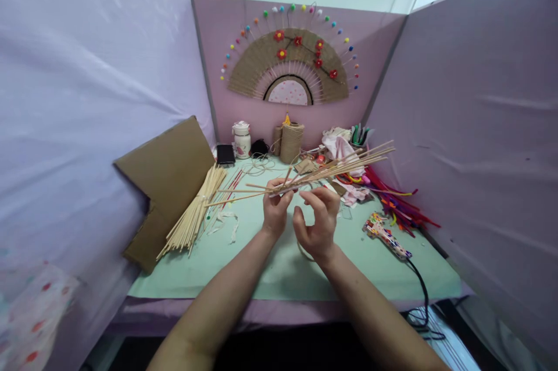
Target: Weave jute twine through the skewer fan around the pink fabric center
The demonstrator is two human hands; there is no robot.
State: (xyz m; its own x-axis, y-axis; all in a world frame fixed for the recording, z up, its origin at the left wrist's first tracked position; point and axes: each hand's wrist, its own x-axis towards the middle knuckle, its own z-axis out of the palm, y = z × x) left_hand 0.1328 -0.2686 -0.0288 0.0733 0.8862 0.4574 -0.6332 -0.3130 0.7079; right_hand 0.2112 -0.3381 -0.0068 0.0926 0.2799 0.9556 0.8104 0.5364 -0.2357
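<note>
My left hand is closed around a bunch of thin wooden sticks, pinching it near one end. The sticks spread out to the right, and a few poke out to the left. Just right of it, my right hand is raised with thumb and fingers apart and slightly curled, close below the sticks. I see nothing in its grasp. Partly hidden behind my right hand, a tan loop lies on the green tabletop; its kind cannot be made out.
At left lie a tied stick bundle and brown cardboard. A patterned glue gun with a black cord and colourful pipe cleaners are at right. Behind stand a twine spool and a white jar, below a decorated fan.
</note>
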